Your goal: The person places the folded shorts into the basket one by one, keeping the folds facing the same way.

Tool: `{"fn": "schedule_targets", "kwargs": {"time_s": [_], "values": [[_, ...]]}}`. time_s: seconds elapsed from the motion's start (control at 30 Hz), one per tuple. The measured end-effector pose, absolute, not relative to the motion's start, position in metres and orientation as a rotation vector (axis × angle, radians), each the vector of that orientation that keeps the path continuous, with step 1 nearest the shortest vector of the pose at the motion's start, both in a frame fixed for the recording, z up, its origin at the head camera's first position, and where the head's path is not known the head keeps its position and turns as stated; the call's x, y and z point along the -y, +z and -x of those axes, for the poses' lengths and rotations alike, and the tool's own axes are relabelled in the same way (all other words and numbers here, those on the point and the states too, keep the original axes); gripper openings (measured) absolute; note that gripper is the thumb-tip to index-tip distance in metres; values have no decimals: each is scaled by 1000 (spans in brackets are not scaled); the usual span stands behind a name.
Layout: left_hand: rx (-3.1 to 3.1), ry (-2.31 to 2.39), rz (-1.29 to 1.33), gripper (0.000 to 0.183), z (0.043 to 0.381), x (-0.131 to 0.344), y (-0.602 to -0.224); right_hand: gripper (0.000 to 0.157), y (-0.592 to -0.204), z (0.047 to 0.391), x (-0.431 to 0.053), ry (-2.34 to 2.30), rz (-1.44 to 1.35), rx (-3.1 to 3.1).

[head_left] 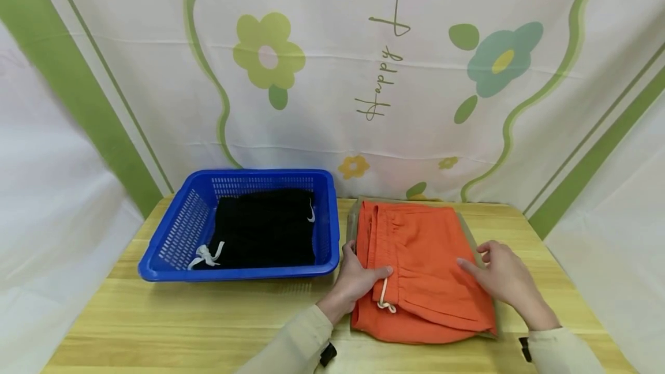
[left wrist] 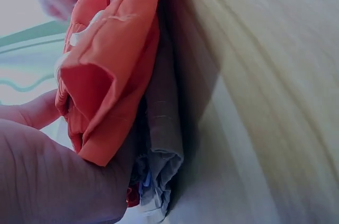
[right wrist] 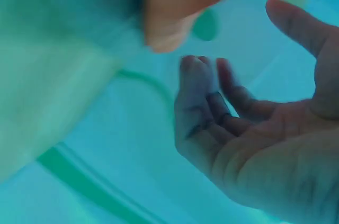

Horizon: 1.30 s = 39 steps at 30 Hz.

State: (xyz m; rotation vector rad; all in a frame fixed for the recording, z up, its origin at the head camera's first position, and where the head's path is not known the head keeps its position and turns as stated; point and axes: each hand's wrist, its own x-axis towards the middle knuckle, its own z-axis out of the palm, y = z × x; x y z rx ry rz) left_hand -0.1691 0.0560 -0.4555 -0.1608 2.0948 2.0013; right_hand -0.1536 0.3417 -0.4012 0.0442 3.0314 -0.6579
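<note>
Folded orange drawstring pants [head_left: 426, 258] lie on top of a folded grey-khaki garment [left wrist: 163, 123], whose edges stick out around them. My left hand [head_left: 355, 279] holds the pants by their left edge, at the waistband. Its thumb lies on top, and the other fingers are mostly hidden at the side and below. A cream drawstring [head_left: 384, 299] hangs beside that thumb. Close to the right edge of the pile is my right hand [head_left: 504, 279], fingers loosely bent. In the right wrist view the right hand [right wrist: 265, 128] has nothing in its palm.
Left of the pile, a blue plastic basket [head_left: 236, 274] stands on the wooden table [head_left: 208, 328]. Folded black pants [head_left: 265, 229] with a white drawstring lie inside it. A printed curtain [head_left: 322, 85] hangs behind the table's back edge.
</note>
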Motion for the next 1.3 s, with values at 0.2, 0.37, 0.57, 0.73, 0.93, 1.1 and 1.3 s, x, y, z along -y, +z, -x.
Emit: {"fn": "schedule_targets", "kwargs": {"time_s": [0.2, 0.37, 0.57, 0.73, 0.93, 1.1, 1.3], "values": [[-2034, 2017, 178, 94, 172, -56, -454, 82, -418, 162, -364, -772, -111, -2815], [-1922, 2013, 166, 87, 175, -55, -453, 79, -430, 166, -370, -985, -217, -2644], [-1751, 2105, 227, 79, 176, -54, -456, 90, -440, 174, -377, -1277, -306, -2379], [-1540, 2174, 195, 50, 180, -55, -457, 92, -447, 180, -381, -1451, -275, -2213], [-1373, 2166, 168, 33, 183, -57, -459, 75, -453, 183, -381, -1608, -216, -2037], [-1325, 2169, 184, 38, 185, -57, -458, 82, -456, 182, -380, -1639, -267, -2010], [-1364, 2168, 158, 46, 183, -58, -458, 87, -458, 181, -379, -1668, -289, -1986]]}}
